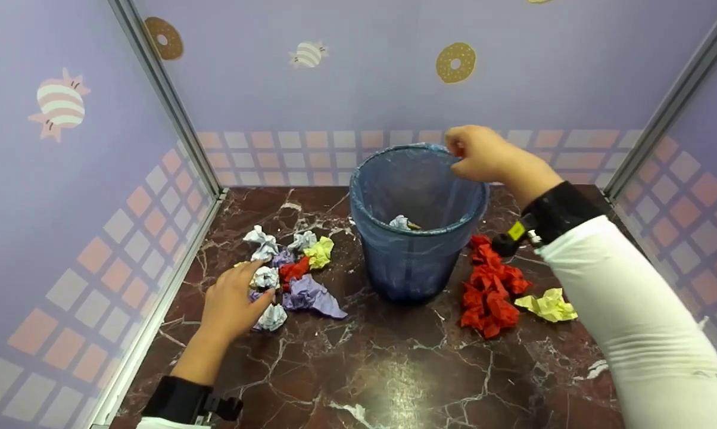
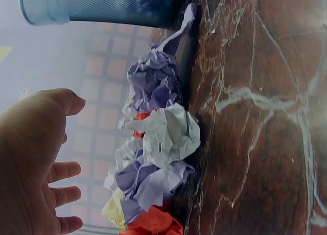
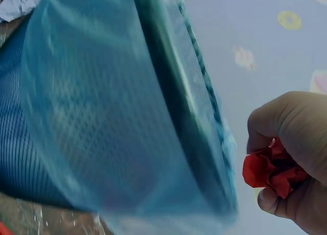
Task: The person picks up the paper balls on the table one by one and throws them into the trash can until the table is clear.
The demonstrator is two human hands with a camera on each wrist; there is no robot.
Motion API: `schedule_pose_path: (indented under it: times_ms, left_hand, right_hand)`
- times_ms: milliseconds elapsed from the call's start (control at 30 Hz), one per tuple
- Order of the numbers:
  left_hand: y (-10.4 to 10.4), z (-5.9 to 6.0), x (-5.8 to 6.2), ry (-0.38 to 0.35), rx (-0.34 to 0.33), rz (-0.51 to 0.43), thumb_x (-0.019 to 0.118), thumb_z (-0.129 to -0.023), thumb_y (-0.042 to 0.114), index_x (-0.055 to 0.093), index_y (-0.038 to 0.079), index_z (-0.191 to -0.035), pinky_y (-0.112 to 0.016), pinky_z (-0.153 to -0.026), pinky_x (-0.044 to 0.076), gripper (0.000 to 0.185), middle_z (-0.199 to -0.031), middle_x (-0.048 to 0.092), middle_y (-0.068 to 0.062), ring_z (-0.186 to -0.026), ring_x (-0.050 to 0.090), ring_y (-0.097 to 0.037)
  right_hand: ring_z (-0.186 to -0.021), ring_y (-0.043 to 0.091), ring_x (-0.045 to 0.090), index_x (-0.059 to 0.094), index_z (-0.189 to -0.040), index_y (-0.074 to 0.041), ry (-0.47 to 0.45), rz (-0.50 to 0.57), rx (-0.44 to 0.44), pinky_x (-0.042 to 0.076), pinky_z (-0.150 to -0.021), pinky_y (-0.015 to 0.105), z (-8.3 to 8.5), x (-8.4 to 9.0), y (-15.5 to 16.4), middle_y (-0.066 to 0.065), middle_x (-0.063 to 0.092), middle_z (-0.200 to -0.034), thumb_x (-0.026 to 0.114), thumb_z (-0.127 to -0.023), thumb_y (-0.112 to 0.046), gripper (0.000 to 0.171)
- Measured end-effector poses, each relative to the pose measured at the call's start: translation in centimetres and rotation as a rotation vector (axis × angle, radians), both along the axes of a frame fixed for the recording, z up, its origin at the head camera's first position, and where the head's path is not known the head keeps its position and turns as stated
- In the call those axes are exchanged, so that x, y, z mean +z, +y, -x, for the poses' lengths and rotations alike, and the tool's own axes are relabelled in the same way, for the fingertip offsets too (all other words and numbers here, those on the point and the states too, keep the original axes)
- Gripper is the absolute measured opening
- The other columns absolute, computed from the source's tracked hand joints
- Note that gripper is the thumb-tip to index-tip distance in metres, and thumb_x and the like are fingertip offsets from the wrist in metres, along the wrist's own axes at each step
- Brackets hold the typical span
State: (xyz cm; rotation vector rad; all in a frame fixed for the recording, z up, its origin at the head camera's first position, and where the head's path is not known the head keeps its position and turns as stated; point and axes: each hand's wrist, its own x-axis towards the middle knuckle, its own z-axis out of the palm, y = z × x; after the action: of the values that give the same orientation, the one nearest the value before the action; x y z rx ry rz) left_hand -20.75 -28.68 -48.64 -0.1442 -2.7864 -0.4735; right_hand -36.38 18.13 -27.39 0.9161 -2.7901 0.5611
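My right hand (image 1: 483,154) is above the right rim of a blue mesh wastebasket (image 1: 412,262) lined with a thin plastic bag. Between its curled fingers and thumb it grips a crumpled red paper ball (image 3: 276,171), mostly hidden in the head view. A few paper scraps (image 1: 400,223) lie inside the bin. On the left, my left hand (image 1: 233,301) hovers over a pile of crumpled paper with its fingers apart and nothing held. That pile has a purple piece (image 1: 314,295), white balls (image 2: 171,135), a red one (image 1: 294,270) and a yellow one (image 1: 320,252).
Right of the bin lies a heap of crumpled red paper (image 1: 491,292), beside a yellow crumpled piece (image 1: 548,305). Purple wall panels (image 1: 370,71) enclose the dark marbled table (image 1: 394,375) at the back and both sides.
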Motion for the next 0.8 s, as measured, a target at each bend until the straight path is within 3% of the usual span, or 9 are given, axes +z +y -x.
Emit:
schedule_pose_path:
  times_ms: [167,533,800]
  left_hand:
    - [-0.3,-0.2,-0.1,-0.012,0.009,-0.006,0.068,-0.085,0.046,0.046,0.021,-0.144,-0.070,-0.093,0.037,0.068,-0.142,0.051,-0.013,-0.127,0.046,-0.039]
    - [-0.4,-0.2,0.0,-0.024,0.009,-0.004,0.066,-0.086,0.049,0.045,0.021,-0.145,-0.070,-0.093,0.037,0.068,-0.143,0.050,-0.012,-0.127,0.046,-0.039]
    - [-0.3,-0.3,0.3,-0.031,0.003,-0.008,0.066,-0.087,0.047,0.046,0.020,-0.144,-0.070,-0.094,0.036,0.067,-0.144,0.049,-0.015,-0.128,0.045,-0.040]
  right_hand:
    - [-0.070,0.023,0.042,0.045,-0.081,-0.007,-0.044,-0.031,0.089,0.035,-0.063,0.035,-0.4,0.1,-2.3,0.007,0.046,-0.077,0.062,-0.064,0.002,0.026]
    - [-0.078,0.025,0.042,0.045,-0.083,-0.005,-0.072,-0.043,0.112,0.035,-0.067,0.035,-1.0,-0.2,-4.5,0.009,0.045,-0.083,0.053,-0.062,0.008,0.025]
    - [-0.090,0.025,0.045,0.050,-0.092,-0.006,-0.042,0.005,0.102,0.039,-0.074,0.035,-1.0,-0.4,-4.8,0.010,0.049,-0.093,0.070,-0.068,-0.004,0.030]
